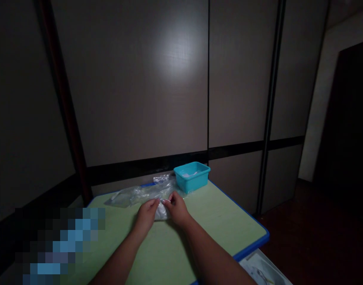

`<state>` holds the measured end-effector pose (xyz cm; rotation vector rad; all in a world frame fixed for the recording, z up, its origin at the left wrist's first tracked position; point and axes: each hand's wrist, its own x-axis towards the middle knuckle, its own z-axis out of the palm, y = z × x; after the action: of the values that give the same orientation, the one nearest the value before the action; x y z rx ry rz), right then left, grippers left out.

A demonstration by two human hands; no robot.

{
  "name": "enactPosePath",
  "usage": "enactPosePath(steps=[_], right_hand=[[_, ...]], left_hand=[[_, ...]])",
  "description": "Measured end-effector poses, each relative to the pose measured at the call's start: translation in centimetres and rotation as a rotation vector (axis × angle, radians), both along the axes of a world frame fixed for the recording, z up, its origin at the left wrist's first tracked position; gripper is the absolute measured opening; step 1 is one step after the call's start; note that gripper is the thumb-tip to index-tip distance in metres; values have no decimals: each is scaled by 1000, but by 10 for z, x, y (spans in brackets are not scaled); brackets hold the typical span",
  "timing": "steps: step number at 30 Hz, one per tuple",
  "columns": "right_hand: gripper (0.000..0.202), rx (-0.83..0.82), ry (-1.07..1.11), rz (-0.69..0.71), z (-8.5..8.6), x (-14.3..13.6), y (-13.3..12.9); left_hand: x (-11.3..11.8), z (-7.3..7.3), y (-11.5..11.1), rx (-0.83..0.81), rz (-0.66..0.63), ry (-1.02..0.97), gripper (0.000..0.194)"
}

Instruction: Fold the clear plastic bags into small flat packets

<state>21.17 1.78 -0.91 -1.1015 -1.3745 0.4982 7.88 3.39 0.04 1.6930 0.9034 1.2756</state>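
Observation:
Between my hands, low over the green table (223, 221), is a small clear plastic bag (162, 212) with something whitish in it. My left hand (148, 211) pinches its upper left edge between thumb and fingers. On the other side, my right hand (177, 206) is closed on the upper right edge, thumb against the fingers. The two hands are close together at the bag's top. Just beyond them lies a large crumpled sheet of clear plastic (139, 194). What exactly is inside the small bag is too dim to tell.
A turquoise basket (193, 183) with some pale contents stands at the table's far corner. Large cabinet panels (145, 99) rise right behind the table. Under the right edge, a pale surface (261, 269) holds an unclear object. A pixelated patch covers the lower left.

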Motion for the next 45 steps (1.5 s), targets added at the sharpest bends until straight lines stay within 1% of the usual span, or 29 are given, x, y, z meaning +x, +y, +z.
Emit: enactPosePath(steps=[3,5,8,11,17,22,26,30,34,37,41,45], right_hand=[[23,-75,177,92,0,-4,1],[27,-141,248,143,2,-5,-1],[37,-197,253,215,5,-4,-4],[40,-203,218,241,5,-3,-7],[39,-127,128,167,1,-3,-6],[34,-57,54,85,0,-4,-3],[31,-19,12,27,1,-5,-3],[30,13,-39,-41,4,-5,-7],[30,56,-111,-127,9,-5,-12],[31,65,-117,-145,12,-5,-14],[31,77,-110,-173,13,-3,-14],[30,77,-97,-167,12,-3,-13]], left_hand=[[-3,0,-7,-75,-21,-107,45],[-4,2,-11,-125,-37,-179,45],[-5,3,-14,-150,-23,-217,47],[-5,3,-15,-149,-13,-217,49],[-3,1,-18,-98,23,-171,41],[2,-2,-17,-56,108,-127,37],[6,-5,-17,-69,151,-94,36],[10,-4,-21,-96,143,-74,36],[12,-1,-26,-109,96,-68,36],[11,1,-28,-109,81,-76,36],[10,3,-28,-107,96,-105,38],[10,3,-29,-130,87,-135,43]])
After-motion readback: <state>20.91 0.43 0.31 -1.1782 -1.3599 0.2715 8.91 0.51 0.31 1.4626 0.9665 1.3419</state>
